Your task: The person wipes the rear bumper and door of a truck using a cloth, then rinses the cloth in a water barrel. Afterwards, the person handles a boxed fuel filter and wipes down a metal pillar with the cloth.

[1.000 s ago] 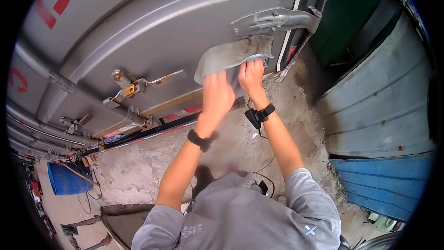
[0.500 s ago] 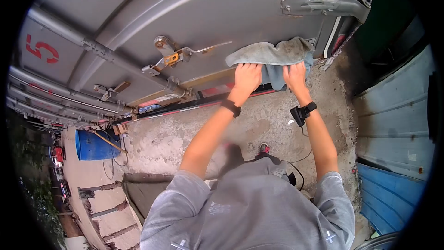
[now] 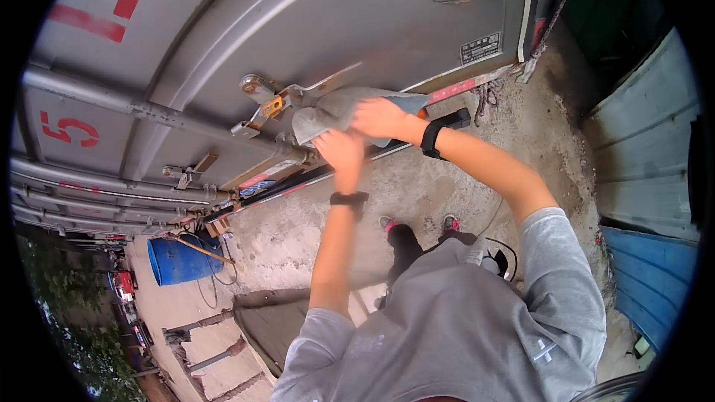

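A grey-blue cloth lies bunched against the lower part of a grey metal door, just right of a latch with a yellowish catch. My left hand holds the cloth's lower left edge, its fingers hooked over the border. Higher and to the right, my right hand grips the cloth's middle, somewhat smeared by motion. The two hands almost touch. Part of the cloth trails behind my right wrist toward the door's bottom edge.
Locking bars run along the door at left. A blue barrel with a stick and hose stands on the concrete ground. Metal sheets rise at right. A dark mat lies near my left side.
Both hands have moved left along the door with the cloth, toward the latch. The cloth has bunched up, uncovering a label plate at right. My view and body have shifted too.
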{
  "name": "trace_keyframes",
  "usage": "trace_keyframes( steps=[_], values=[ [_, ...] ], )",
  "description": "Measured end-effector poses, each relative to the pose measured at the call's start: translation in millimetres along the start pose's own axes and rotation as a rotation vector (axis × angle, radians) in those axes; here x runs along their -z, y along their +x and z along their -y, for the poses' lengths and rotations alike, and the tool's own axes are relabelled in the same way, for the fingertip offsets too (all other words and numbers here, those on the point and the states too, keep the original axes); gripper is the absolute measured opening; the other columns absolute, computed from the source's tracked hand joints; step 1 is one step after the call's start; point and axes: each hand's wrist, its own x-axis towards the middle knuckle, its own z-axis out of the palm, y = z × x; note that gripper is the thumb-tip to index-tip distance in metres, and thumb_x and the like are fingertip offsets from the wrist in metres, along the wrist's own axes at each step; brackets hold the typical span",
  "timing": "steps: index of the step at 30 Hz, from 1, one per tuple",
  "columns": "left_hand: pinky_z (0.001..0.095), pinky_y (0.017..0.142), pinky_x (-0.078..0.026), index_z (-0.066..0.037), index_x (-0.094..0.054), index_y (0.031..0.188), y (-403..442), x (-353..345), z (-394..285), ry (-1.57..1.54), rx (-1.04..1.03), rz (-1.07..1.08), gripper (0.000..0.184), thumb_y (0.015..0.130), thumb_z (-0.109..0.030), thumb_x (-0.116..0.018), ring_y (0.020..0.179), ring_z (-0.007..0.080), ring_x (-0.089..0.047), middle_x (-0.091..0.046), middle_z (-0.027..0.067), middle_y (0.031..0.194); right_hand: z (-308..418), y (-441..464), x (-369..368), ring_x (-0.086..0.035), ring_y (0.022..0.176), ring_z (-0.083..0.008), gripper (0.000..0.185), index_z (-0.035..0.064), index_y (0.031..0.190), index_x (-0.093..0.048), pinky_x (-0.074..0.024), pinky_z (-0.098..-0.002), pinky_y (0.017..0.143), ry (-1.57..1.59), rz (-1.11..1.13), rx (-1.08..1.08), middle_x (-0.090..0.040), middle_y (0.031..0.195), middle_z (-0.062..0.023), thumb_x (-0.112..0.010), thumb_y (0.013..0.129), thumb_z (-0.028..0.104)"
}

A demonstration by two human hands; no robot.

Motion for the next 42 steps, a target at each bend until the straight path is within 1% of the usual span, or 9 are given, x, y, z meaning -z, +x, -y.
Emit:
trace_keyframes(
  steps=[1, 6, 10, 14, 17, 23, 29, 37, 42],
  values=[
    [0.057, 0.104, -0.035, 0.014, -0.054, 0.117, -5.3, 1.6, 5.1, -0.045, 0.146, 0.118, 0.048, 0.08, -0.016, -0.061, 0.117, 0.0521, -0.048, -0.054, 0.0364, 0.12, 5.6, 4.5, -16.6, -0.061, 0.11, -0.0182, 0.024, 0.01, 0.101, -0.067, -0.0472, -0.0325, 0.099, 0.006, 0.024, 0.004, -0.067, 0.112, -0.0028, -0.061, 0.082, 0.023],
    [0.0548, 0.106, -0.034, 0.016, -0.05, 0.125, -17.7, 7.0, 32.1, -0.262, 0.044, -0.064, 0.051, 0.082, -0.01, -0.059, 0.121, 0.0539, -0.045, -0.047, 0.0379, 0.131, 28.8, 23.1, -30.3, -0.061, 0.114, -0.0219, 0.026, 0.0077, 0.103, -0.066, -0.0459, -0.0341, 0.102, 0.147, 0.133, -0.022, -0.067, 0.112, -0.0061, -0.061, 0.083, 0.023],
    [0.0508, 0.106, -0.036, 0.009, -0.05, 0.132, -26.8, 40.1, 10.1, -0.48, 0.04, -0.032, 0.05, 0.084, -0.002, -0.057, 0.125, 0.0508, -0.046, -0.046, 0.0349, 0.136, 46.2, 13.9, 4.0, -0.063, 0.106, -0.0276, 0.024, 0.0052, 0.103, -0.066, -0.049, -0.04, 0.096, 0.226, -0.176, -0.08, -0.067, 0.11, -0.0112, -0.063, 0.083, 0.018],
    [0.0492, 0.102, -0.04, 0.004, -0.055, 0.13, -30.2, 70.3, -28.1, -0.583, -0.07, -0.095, 0.047, 0.083, 0.004, -0.058, 0.122, 0.048, -0.05, -0.049, 0.0303, 0.135, 73.4, -19.4, 44.3, -0.066, 0.099, -0.035, 0.026, 0.0009, 0.105, -0.064, -0.0532, -0.0416, 0.086, 0.513, -0.272, -0.477, -0.065, 0.114, -0.0199, -0.068, 0.081, 0.009],
    [0.0491, 0.097, -0.044, 0.002, -0.059, 0.124, -32.7, 89.3, -61.6, -0.656, -0.116, -0.085, 0.042, 0.082, 0.007, -0.059, 0.115, 0.046, -0.052, -0.054, 0.029, 0.126, 84.9, -29.6, 86.2, -0.068, 0.097, -0.0295, 0.025, -0.0008, 0.111, -0.063, -0.053, -0.037, 0.088, 0.734, -0.463, -0.72, -0.066, 0.116, -0.0184, -0.065, 0.087, 0.001],
    [0.0477, 0.088, -0.049, -0.013, -0.065, 0.125, -42.1, 120.1, -120.5, -0.904, -0.214, -0.077, 0.053, 0.074, -0.002, -0.065, 0.102, 0.0412, -0.057, -0.056, 0.0239, 0.123, 81.3, -73.4, 129.8, -0.058, 0.116, -0.0198, 0.064, 0.0016, 0.145, -0.032, -0.0486, -0.0334, 0.097, 1.338, -0.569, -0.974, -0.057, 0.13, -0.0124, -0.061, 0.089, -0.009],
    [0.043, 0.08, -0.05, -0.012, -0.069, 0.111, -53.3, 135.9, -129.3, -1.013, -0.318, 0.029, 0.038, 0.074, -0.007, -0.067, 0.097, 0.0318, -0.058, -0.058, 0.0136, 0.11, 90.5, -129.7, 142.6, -0.059, 0.114, -0.0192, 0.046, 0.001, 0.136, -0.046, -0.0513, -0.0324, 0.092, 1.286, -0.392, -1.225, -0.058, 0.129, -0.0114, -0.063, 0.093, -0.001],
    [0.0364, 0.077, -0.049, -0.01, -0.068, 0.091, -63.4, 188.6, -19.0, -0.797, -0.404, 0.251, 0.013, 0.079, -0.013, -0.066, 0.087, 0.0228, -0.061, -0.06, 0.0043, 0.09, 126.6, -110.7, 105.2, -0.061, 0.11, -0.02, 0.03, -0.0019, 0.127, -0.054, -0.0509, -0.0356, 0.094, 1.27, -0.222, -1.371, -0.062, 0.123, -0.0128, -0.059, 0.098, 0.006],
    [0.0351, 0.076, -0.05, -0.004, -0.068, 0.095, -80.4, 303.7, 115.3, -0.606, -0.178, -0.07, 0.019, 0.077, -0.01, -0.068, 0.085, 0.0238, -0.064, -0.063, 0.0064, 0.087, 168.4, -51.0, 68.3, -0.06, 0.112, -0.0205, 0.028, -0.0025, 0.126, -0.056, -0.047, -0.0363, 0.098, 1.292, -0.166, -1.394, -0.062, 0.123, -0.0126, -0.054, 0.099, 0.004]
  ],
)
